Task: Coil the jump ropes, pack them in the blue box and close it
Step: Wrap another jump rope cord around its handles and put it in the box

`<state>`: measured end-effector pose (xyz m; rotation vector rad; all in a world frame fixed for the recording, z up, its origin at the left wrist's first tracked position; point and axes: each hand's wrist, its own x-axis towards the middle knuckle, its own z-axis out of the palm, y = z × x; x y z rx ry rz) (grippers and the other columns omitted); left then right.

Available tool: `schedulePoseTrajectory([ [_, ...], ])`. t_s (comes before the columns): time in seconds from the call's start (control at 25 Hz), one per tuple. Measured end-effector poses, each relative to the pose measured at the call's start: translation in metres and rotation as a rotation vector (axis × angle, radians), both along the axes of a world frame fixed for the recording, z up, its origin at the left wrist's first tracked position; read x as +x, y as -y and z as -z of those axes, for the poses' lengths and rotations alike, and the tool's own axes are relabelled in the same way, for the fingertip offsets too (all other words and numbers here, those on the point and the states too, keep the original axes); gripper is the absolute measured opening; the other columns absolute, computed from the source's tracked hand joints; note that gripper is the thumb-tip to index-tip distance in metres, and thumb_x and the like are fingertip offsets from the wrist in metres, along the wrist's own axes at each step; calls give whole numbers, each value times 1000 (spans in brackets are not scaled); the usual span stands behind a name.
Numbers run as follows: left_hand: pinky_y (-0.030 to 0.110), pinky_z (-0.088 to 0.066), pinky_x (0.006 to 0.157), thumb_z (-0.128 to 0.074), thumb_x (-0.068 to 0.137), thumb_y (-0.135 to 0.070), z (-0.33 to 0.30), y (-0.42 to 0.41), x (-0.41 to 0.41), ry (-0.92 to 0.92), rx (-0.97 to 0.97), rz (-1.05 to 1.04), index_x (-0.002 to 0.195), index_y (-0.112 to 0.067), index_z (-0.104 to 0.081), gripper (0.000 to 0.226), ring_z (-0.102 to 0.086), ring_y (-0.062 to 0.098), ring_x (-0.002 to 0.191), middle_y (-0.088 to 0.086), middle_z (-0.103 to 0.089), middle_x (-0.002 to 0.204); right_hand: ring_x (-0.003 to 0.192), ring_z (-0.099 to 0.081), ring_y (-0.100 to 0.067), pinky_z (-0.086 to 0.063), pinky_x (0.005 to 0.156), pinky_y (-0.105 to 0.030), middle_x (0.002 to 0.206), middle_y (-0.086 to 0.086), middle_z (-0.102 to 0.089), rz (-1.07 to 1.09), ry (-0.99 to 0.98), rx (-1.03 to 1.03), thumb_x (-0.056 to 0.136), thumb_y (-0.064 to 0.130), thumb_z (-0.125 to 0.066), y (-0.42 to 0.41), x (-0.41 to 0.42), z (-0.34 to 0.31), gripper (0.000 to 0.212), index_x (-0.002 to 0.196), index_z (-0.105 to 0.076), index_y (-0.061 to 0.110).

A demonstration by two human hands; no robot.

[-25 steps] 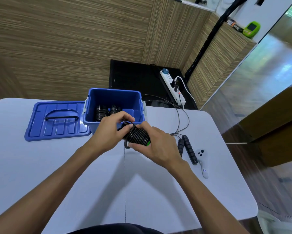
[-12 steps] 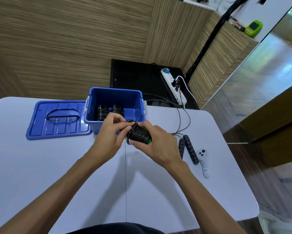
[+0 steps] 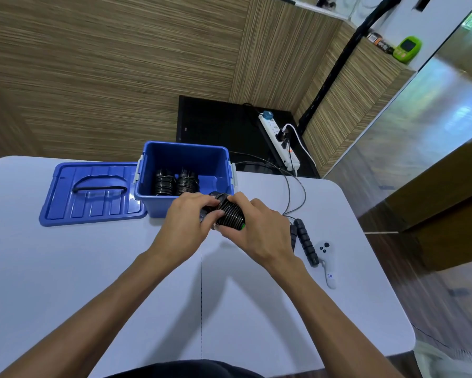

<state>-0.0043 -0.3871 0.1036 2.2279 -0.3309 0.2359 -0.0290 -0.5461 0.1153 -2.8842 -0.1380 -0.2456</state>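
A coiled black jump rope (image 3: 228, 213) with a green end is wound tightly around its handles, held above the white table (image 3: 93, 282) just in front of the blue box (image 3: 153, 205). My left hand (image 3: 191, 222) grips its left side and my right hand (image 3: 256, 227) wraps its right side. The open blue box holds two coiled ropes (image 3: 175, 182). Its blue lid (image 3: 90, 195) lies flat to the left of it. Another jump rope with black foam handles (image 3: 305, 241) lies uncoiled to the right, its thin cable (image 3: 297, 186) looping toward the box.
A small white remote (image 3: 328, 266) lies right of the foam handles near the table's right edge. Beyond the table, a white power strip (image 3: 280, 143) sits on a black surface against the wood-panel wall.
Both hands have turned the coil slightly and shifted their fingers on it. My left fingers now press over the coil's left end. The coil stays in front of the box.
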Motion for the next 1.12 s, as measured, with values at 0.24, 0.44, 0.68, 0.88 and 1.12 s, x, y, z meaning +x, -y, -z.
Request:
schedulePoseTrajectory([
  [0.24,-4,-35,78,-68,87,-11,-2,-7,0,-92,-65,11,107,-14,-73,21,-58,1,89,-5,-73,101,72,-62,-22,-36,54,-28,91,5,-63,0,-6,2,79,69,-63,0,-2,3,55,118,-49,32],
  [0.44,27,-47,84,-62,88,-12,2,0,-7,-54,13,4,115,-21,-61,28,-59,14,102,-2,-68,102,67,-60,-23,-39,52,-29,86,5,-61,6,1,-7,79,68,-62,-1,-2,5,54,118,-51,32],
  [0.68,33,-44,69,-57,87,-6,-2,13,-11,-7,134,-37,110,-11,-55,24,-54,22,91,7,-66,96,65,-59,-24,-38,51,-29,83,4,-60,3,12,-43,80,59,-63,-1,-2,7,47,117,-51,33],
  [0.88,35,-48,78,-56,93,-13,1,15,-10,29,120,-43,113,-11,-60,21,-58,22,94,6,-68,100,66,-60,-25,-42,52,-29,85,3,-61,27,27,-26,80,60,-61,1,-3,7,49,119,-51,32],
  [1.12,35,-56,82,-62,91,-9,8,4,-2,-32,-141,-33,104,-16,-67,16,-67,9,89,-4,-72,92,74,-63,-24,-45,57,-30,93,4,-63,32,-1,-29,79,63,-64,2,-4,5,54,123,-49,34],
])
